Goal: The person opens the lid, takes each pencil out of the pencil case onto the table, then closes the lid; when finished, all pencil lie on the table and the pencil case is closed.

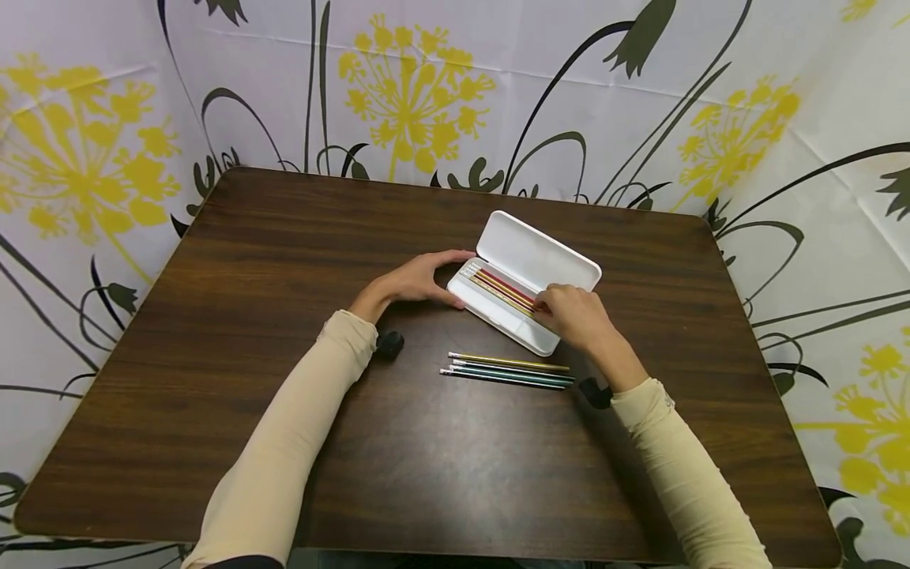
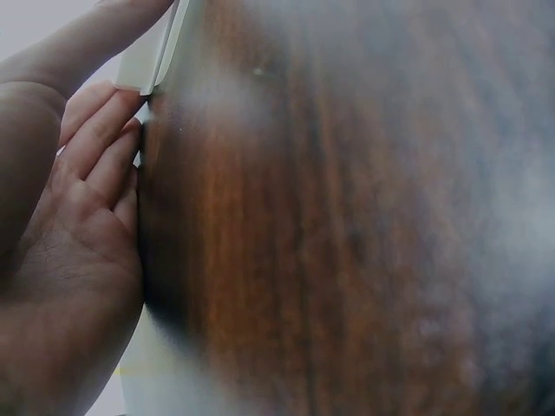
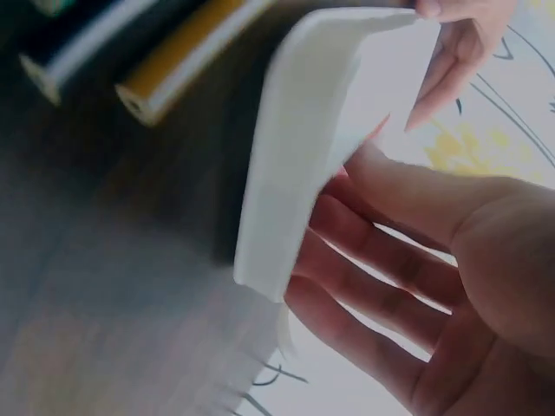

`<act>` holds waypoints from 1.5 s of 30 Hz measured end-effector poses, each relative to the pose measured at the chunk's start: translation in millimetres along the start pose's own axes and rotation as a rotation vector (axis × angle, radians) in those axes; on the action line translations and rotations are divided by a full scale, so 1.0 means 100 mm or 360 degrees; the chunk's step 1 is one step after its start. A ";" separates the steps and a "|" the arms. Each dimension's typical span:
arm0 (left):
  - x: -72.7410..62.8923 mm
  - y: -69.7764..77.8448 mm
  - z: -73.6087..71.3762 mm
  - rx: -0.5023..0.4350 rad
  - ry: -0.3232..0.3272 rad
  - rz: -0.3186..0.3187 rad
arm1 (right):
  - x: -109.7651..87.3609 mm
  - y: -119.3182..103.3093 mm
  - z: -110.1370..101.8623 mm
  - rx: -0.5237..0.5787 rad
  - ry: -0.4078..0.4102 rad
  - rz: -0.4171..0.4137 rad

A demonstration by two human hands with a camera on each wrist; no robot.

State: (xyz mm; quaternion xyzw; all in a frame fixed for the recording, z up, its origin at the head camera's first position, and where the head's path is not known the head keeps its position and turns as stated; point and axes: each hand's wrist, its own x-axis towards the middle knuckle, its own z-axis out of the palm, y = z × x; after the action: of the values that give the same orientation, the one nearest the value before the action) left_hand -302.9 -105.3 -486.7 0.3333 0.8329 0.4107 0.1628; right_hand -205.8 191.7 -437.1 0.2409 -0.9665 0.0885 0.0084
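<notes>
A white pencil case [image 1: 540, 249] lies on the table, tilted to the right, its lid folded back on the far side. Red and yellow pencils [image 1: 501, 292] lie side by side in its tray, white erasers toward the left end. My left hand [image 1: 412, 278] grips that left end, thumb at the near corner and forefinger at the far one. Over the right part of the tray, my right hand [image 1: 574, 314] pinches at a pencil's end; its fingertips are hidden from above. A reddish tip [image 3: 380, 127] shows by the thumb in the right wrist view.
In front of the case, several pencils lie in a row, a yellow pencil [image 1: 508, 361] behind dark green ones [image 1: 508, 379]. The brown wood-grain table [image 1: 249, 316] has its far edge against a flower-patterned cloth [image 1: 270, 71]. A black wrist camera [image 1: 389, 345] sits by the left wrist.
</notes>
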 end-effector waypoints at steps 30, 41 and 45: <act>0.02 0.00 0.01 0.0000 -0.0004 0.0002 | -0.05 0.08 0.07 0.0318 0.0039 -0.0008; -0.01 -0.01 0.00 0.0007 0.0000 -0.0006 | -0.03 0.05 0.10 0.0308 0.0034 -0.0018; -0.02 -0.01 0.00 0.0004 -0.0002 0.0001 | -0.02 0.05 0.10 0.0321 0.0031 -0.0005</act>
State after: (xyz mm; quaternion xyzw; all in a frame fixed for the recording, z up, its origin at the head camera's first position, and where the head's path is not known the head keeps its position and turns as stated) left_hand -302.1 -106.6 -487.0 0.3341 0.8332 0.4095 0.1626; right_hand -206.1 195.2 -447.6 0.2413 -0.9521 0.1877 -0.0063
